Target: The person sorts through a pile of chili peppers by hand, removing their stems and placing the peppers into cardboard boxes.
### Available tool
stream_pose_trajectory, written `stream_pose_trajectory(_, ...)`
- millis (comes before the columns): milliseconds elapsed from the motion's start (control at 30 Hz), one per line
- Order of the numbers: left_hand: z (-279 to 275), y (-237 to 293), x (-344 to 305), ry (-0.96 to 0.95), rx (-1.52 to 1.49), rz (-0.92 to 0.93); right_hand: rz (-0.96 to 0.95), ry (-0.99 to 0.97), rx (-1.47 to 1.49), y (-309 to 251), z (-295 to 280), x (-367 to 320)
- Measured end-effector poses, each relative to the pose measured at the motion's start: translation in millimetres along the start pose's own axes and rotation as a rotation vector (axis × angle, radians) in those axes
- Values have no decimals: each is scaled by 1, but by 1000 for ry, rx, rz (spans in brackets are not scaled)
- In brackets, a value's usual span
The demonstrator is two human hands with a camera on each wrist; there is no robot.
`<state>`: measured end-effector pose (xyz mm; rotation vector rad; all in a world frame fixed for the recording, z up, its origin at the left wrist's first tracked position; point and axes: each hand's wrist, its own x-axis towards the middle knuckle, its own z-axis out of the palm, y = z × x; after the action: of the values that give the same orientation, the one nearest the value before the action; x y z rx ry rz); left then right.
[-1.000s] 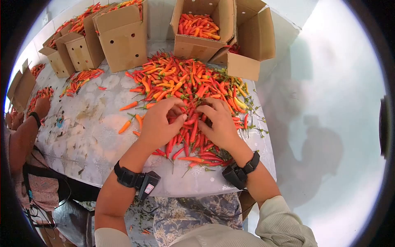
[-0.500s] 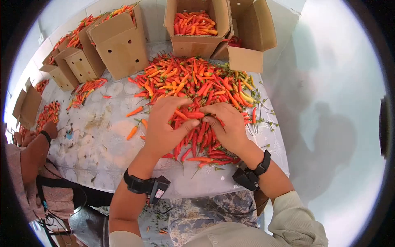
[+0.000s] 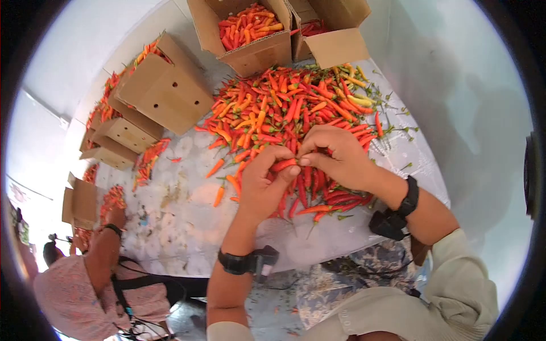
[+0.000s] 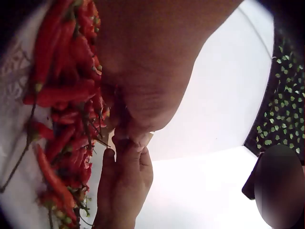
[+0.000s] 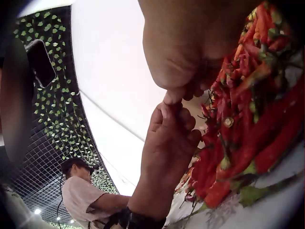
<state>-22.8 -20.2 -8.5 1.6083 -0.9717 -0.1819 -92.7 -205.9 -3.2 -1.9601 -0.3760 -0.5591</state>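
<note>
My left hand (image 3: 263,184) holds a red chili pepper (image 3: 283,165) between thumb and curled fingers, over the near part of the chili pile (image 3: 296,108). At the pepper's right end, the thumb and forefinger of my right hand (image 3: 344,159) pinch together, their tips meeting those of the left hand. The stem there is largely hidden by the fingertips. In the left wrist view, the right hand (image 4: 125,186) reaches up to the left hand (image 4: 147,90) beside red chilies (image 4: 62,95). The right wrist view has the left hand (image 5: 167,152) touching the right fingertips, the pepper hidden.
Cardboard boxes of chilies (image 3: 244,54) line the table's far side, with another box (image 3: 165,94) at the left. Loose green stems (image 3: 406,131) lie along the right side of the table (image 3: 187,244). Another person (image 3: 102,290) works at smaller chili piles on the left.
The head view has swung, so the table appears turned and shifted right. Both hands have come together on one red chili pepper; a second ago their fingers were apart in the pile.
</note>
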Motion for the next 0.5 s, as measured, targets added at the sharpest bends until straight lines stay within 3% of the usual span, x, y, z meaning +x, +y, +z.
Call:
stream_pose_trajectory(67, 1, -3, 1, -10, -3, 51, -8, -26, 6, -1, -2, 0)
stream_pose_trajectory(200, 2, 4, -1, -83, -233, -71, -24, -38, 37, -1, -3, -1)
stream_pose_trajectory(500, 6, 2, -3, -79, -386, -116, -3, -64, 151, 7, -3, -2)
